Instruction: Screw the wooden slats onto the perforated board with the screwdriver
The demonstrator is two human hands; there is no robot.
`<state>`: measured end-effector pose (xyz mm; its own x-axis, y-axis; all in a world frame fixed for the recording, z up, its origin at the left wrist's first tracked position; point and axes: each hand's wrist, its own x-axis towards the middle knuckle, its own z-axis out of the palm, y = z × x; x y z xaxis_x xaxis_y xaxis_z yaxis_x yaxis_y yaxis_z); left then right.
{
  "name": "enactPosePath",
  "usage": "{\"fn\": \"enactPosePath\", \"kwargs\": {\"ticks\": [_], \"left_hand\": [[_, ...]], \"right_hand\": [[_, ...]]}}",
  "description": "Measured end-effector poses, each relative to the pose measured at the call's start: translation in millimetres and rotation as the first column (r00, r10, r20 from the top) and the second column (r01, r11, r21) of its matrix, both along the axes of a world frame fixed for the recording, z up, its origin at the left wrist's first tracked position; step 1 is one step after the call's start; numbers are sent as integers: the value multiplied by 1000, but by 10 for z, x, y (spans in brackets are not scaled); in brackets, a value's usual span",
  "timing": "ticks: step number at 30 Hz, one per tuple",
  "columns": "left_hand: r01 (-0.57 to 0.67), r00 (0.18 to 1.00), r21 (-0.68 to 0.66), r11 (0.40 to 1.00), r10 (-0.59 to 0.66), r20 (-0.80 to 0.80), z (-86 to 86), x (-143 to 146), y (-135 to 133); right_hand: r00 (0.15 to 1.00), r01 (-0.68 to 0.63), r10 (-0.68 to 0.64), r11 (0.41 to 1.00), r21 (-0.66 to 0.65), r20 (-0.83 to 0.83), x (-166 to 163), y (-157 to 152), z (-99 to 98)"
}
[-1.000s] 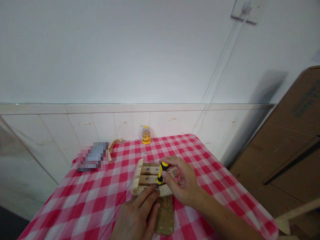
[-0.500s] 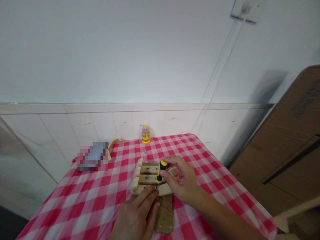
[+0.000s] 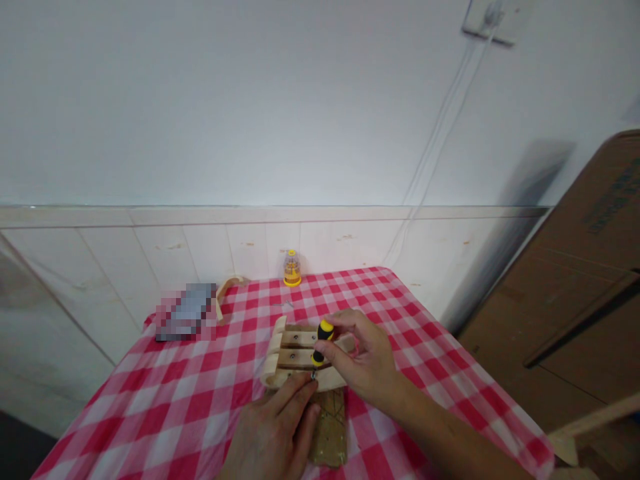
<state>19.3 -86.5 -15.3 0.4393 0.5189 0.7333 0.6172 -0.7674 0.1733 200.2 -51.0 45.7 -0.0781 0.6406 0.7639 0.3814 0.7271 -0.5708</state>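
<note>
A small wooden slatted piece [image 3: 293,350] with curved side rails lies on the red-and-white checked tablecloth [image 3: 200,400]. My right hand [image 3: 363,363] is closed round a yellow-and-black screwdriver [image 3: 321,341], held nearly upright with its tip down on the near rail. My left hand [image 3: 277,433] lies over a flat wooden board [image 3: 331,427], with its fingers pinched at the screwdriver's tip, where something small and hidden sits.
A small yellow screwdriver-bit holder [image 3: 292,268] stands at the table's far edge by the tiled wall. A blurred-out grey object [image 3: 186,312] and a curved wooden strip [image 3: 226,288] lie at the far left. Big cardboard boxes [image 3: 580,280] stand to the right.
The view has drifted slightly. My right hand's fingers have shifted on the screwdriver handle; the tool's tip stays at the same spot. My left hand has hardly moved.
</note>
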Motion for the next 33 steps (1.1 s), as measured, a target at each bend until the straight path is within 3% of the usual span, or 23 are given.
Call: {"fn": "enactPosePath", "kwargs": {"ticks": [11, 23, 33], "left_hand": [[-19, 1000, -11, 1000, 19, -6, -19, 10, 4], [-18, 1000, -18, 1000, 18, 6, 5, 12, -8], [-33, 999, -14, 999, 33, -8, 4, 13, -2]], "right_hand": [[1000, -9, 9, 1000, -16, -30, -7, 12, -26], [993, -110, 105, 990, 85, 57, 5, -34, 59], [997, -51, 47, 997, 62, 68, 22, -26, 38]]}}
